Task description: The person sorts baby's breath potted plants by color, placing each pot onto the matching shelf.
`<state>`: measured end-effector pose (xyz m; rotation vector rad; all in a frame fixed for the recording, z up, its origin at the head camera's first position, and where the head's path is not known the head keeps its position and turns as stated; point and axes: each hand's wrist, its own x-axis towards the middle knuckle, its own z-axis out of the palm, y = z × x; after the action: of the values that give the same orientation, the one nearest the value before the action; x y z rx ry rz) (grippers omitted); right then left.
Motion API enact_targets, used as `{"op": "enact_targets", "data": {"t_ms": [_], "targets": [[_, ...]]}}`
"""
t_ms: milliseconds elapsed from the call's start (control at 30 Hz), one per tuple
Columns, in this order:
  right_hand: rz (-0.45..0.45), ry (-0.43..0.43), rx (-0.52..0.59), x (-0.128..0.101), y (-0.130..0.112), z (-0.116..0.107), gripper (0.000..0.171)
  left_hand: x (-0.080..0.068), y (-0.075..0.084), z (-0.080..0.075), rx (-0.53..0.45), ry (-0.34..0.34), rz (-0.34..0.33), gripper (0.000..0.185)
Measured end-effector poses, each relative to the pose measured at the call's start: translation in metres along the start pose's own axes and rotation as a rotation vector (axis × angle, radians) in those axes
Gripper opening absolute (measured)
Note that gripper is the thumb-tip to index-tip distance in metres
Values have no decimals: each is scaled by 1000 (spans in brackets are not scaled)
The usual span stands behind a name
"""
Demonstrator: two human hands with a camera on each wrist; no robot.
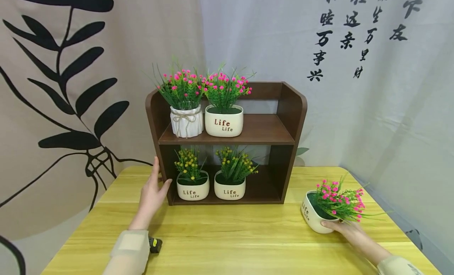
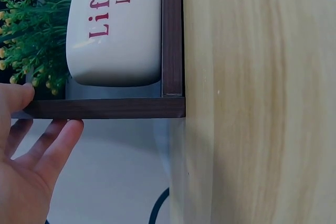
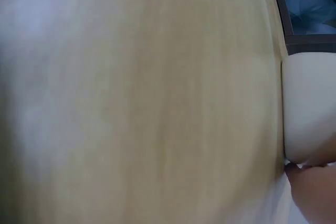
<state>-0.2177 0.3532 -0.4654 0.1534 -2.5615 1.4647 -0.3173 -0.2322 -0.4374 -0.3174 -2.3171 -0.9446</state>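
Observation:
A brown two-tier wooden shelf [image 1: 283,109] stands at the middle of the yellow wooden table [image 1: 227,235]. My left hand [image 1: 156,184] rests with straight fingers against the shelf's left side wall [image 2: 105,107], thumb at its front edge. Far right, my right hand [image 1: 345,227] grips a white "Life" pot of pink flowers [image 1: 313,216] from below; the pot tilts left on the table. In the blurred right wrist view only the pot's white side [image 3: 310,108] and a fingertip [image 3: 315,192] show.
The upper tier carries a white wrapped pot [image 1: 186,123] and a "Life" pot [image 1: 224,123], both with pink flowers. Two yellow-flowered "Life" pots [image 1: 193,190] [image 1: 229,190] stand on the lower tier. A small black object [image 1: 155,244] lies by my left sleeve. Curtains hang behind.

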Motion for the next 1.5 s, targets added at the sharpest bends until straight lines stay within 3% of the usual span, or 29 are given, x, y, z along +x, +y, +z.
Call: {"op": "enact_targets", "data": {"t_ms": [67, 233, 500, 667, 833, 967, 1133, 1367, 1500], "targets": [[1, 12, -23, 0, 1, 3, 77, 0, 0, 0, 0, -1, -5, 94], [102, -30, -113, -1, -3, 3, 81, 1, 2, -1, -3, -15, -20, 94], [180, -74, -158, 1, -8, 6, 86, 0, 1, 0, 7, 2, -1, 96], [173, -69, -199, 0, -7, 8, 86, -2, 0, 2, 0, 15, 20, 97], [138, -51, -170, 3, -11, 12, 85, -1, 1, 1, -8, 17, 22, 96], [135, -53, -149, 6, -22, 12, 82, 0, 1, 0, -7, 16, 22, 96], [111, -115, -140, 13, -45, 6, 70, 1, 1, -1, -8, 20, 29, 96], [219, -256, -215, 20, -80, -7, 58, 0, 1, 0, -4, 34, 39, 97], [251, -292, -213, 24, -94, -9, 62, 0, 2, 0, 1, 31, 33, 96]]}}
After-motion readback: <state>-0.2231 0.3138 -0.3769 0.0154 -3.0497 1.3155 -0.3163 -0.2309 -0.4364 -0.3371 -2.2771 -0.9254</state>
